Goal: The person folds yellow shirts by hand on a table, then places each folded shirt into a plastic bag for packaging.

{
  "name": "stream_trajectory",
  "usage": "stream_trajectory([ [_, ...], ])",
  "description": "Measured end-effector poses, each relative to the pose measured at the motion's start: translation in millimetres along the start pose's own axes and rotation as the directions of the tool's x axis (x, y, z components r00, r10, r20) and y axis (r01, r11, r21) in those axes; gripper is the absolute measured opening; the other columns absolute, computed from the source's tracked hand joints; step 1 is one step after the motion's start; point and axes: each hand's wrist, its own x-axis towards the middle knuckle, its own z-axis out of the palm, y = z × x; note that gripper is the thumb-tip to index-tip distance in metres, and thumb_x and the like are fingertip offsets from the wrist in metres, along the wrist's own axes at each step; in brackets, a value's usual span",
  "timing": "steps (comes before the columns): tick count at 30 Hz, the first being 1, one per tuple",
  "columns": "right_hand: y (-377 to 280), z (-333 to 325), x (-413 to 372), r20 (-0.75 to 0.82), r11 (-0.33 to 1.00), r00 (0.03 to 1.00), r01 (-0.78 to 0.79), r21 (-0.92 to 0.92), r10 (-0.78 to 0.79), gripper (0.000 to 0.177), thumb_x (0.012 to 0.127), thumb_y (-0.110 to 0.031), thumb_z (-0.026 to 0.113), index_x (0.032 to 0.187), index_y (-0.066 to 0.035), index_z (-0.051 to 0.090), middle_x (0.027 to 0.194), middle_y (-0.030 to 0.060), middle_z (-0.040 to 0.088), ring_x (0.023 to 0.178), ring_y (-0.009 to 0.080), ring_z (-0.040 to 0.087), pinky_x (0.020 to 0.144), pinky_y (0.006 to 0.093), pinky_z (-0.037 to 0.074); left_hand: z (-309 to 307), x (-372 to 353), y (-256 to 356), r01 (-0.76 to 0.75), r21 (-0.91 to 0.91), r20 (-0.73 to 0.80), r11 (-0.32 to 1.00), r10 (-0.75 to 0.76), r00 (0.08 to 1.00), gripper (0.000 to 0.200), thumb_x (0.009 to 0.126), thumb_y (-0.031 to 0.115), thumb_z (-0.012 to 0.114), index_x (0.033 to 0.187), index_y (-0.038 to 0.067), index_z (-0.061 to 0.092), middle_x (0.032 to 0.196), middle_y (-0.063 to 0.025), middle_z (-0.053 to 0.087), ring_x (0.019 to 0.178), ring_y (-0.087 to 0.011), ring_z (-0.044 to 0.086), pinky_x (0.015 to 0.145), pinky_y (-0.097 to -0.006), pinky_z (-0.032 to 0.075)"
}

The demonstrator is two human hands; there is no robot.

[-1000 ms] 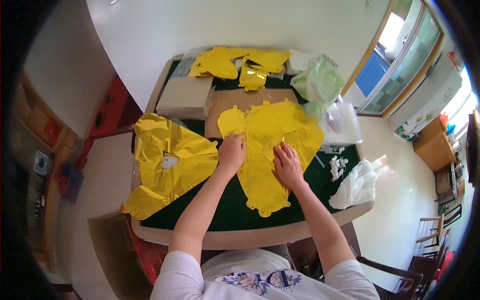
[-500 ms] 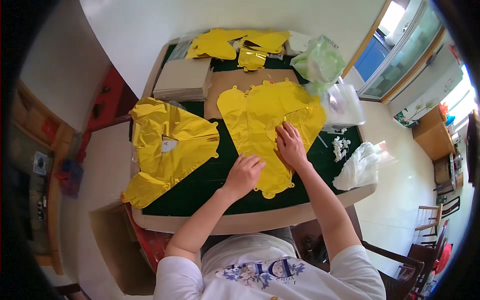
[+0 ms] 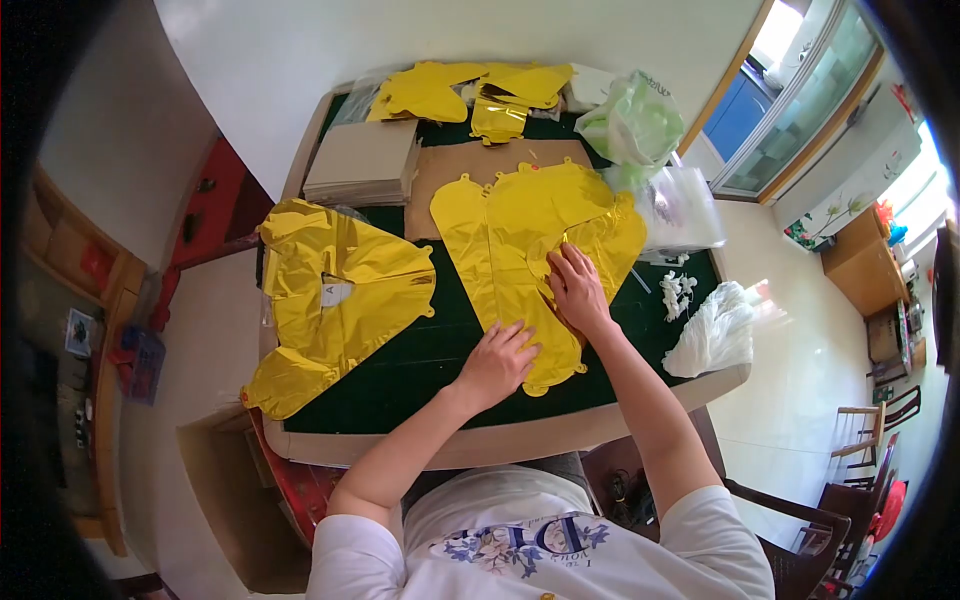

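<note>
A flat gold foil balloon point(image 3: 515, 215) lies spread in front of me on the dark green table, with small tabs along its edge. My left hand point(image 3: 503, 360) rests on its lower left part, fingers spread and stretched out. Higher up, near the balloon's middle, my right hand point(image 3: 577, 290) presses on the foil with its fingers slightly bent; the thumb is mostly hidden. Creases run through the foil by its fingertips. To the left lies a second gold foil balloon point(image 3: 370, 315), wrinkled, with a small white label point(image 3: 336, 291) marked "A".
Behind the balloon are a cardboard sheet point(image 3: 425, 190), a stack of cardboard point(image 3: 360, 160) and more folded gold foil point(image 3: 425, 95). On the right sit a green-white plastic bag point(image 3: 632, 125), clear plastic sleeves point(image 3: 685, 210), small white pieces point(image 3: 677, 293) and a white plastic bag point(image 3: 712, 335).
My left hand has moved slightly right and down, further onto the foil, with its fingers laid out. My right hand stays almost in place. The whole view has shifted slightly.
</note>
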Motion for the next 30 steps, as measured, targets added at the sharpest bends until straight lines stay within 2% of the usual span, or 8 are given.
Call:
stream_trajectory([
  [6,1,1,0,-0.010,1.000,1.000,-0.011,0.003,0.012,0.034,0.087,-0.015,0.057,0.118,-0.003,0.057,0.130,0.0218,0.050,0.123,0.0373,0.045,0.105,0.0452,0.035,-2,-3,28,-0.011,-0.072,-0.019,0.997,0.010,1.000,0.046,0.079,0.032,0.071,0.116,0.007,0.060,0.127,-0.0175,0.053,0.125,-0.0340,0.045,0.106,-0.0476,0.036],
  [12,2,0,1,-0.027,0.997,0.999,-0.029,0.077,0.031,0.034,0.088,-0.015,0.057,0.119,-0.003,0.057,0.130,0.0197,0.051,0.122,0.0378,0.046,0.103,0.0439,0.038,12,-5,46,-0.010,-0.048,-0.081,0.999,0.006,0.997,0.040,0.079,0.021,0.070,0.112,0.004,0.059,0.115,-0.0178,0.059,0.116,-0.0351,0.053,0.097,-0.0431,0.045],
  [15,6,-2,2,-0.014,0.969,0.992,-0.117,0.216,0.123,0.035,0.090,-0.016,0.056,0.122,-0.002,0.055,0.129,0.0184,0.053,0.119,0.0348,0.050,0.101,0.0400,0.040,14,-4,45,-0.003,-0.052,-0.102,0.999,-0.002,0.995,0.035,0.079,0.017,0.069,0.110,0.003,0.059,0.114,-0.0175,0.060,0.116,-0.0347,0.054,0.096,-0.0426,0.047],
  [18,11,-10,5,0.123,0.729,0.930,-0.349,0.589,0.346,0.037,0.093,-0.018,0.054,0.125,-0.001,0.053,0.124,0.0176,0.057,0.114,0.0292,0.055,0.098,0.0350,0.042,14,-4,44,0.003,-0.061,-0.114,0.998,-0.010,0.993,0.032,0.080,0.016,0.068,0.108,0.003,0.060,0.112,-0.0173,0.061,0.115,-0.0336,0.055,0.095,-0.0421,0.047],
  [19,20,-4,2,0.025,0.803,0.945,-0.290,0.520,0.325,0.037,0.094,-0.019,0.052,0.127,-0.002,0.053,0.117,0.0159,0.060,0.107,0.0244,0.058,0.093,0.0313,0.043,14,-3,45,0.004,-0.064,-0.117,0.998,-0.011,0.993,0.032,0.080,0.015,0.068,0.108,0.003,0.060,0.112,-0.0172,0.061,0.114,-0.0332,0.055,0.095,-0.0419,0.047],
  [22,12,-13,3,0.062,0.747,0.922,-0.348,0.566,0.383,0.036,0.094,-0.019,0.052,0.126,-0.002,0.053,0.114,0.0150,0.061,0.103,0.0237,0.058,0.091,0.0306,0.044,15,-2,45,0.001,-0.054,-0.124,0.999,-0.008,0.992,0.027,0.079,0.014,0.068,0.103,0.003,0.062,0.110,-0.0160,0.062,0.114,-0.0322,0.056,0.093,-0.0409,0.048],
  [28,9,-15,-1,0.075,0.758,0.928,-0.344,0.555,0.366,0.037,0.093,-0.019,0.055,0.126,-0.002,0.053,0.117,0.0153,0.060,0.105,0.0227,0.058,0.092,0.0309,0.044,20,-3,46,-0.072,0.033,-0.234,0.997,0.078,0.969,0.018,0.078,0.011,0.066,0.094,0.003,0.066,0.103,-0.0098,0.064,0.103,-0.0262,0.059,0.085,-0.0363,0.051],
  [30,7,-15,-1,0.020,0.793,0.941,-0.297,0.532,0.339,0.038,0.092,-0.019,0.056,0.126,-0.002,0.053,0.121,0.0158,0.058,0.109,0.0230,0.057,0.093,0.0305,0.043,15,-3,48,-0.079,0.034,-0.201,0.996,0.084,0.976,0.018,0.078,0.011,0.065,0.094,0.003,0.066,0.099,-0.0083,0.063,0.098,-0.0241,0.060,0.081,-0.0351,0.051],
])
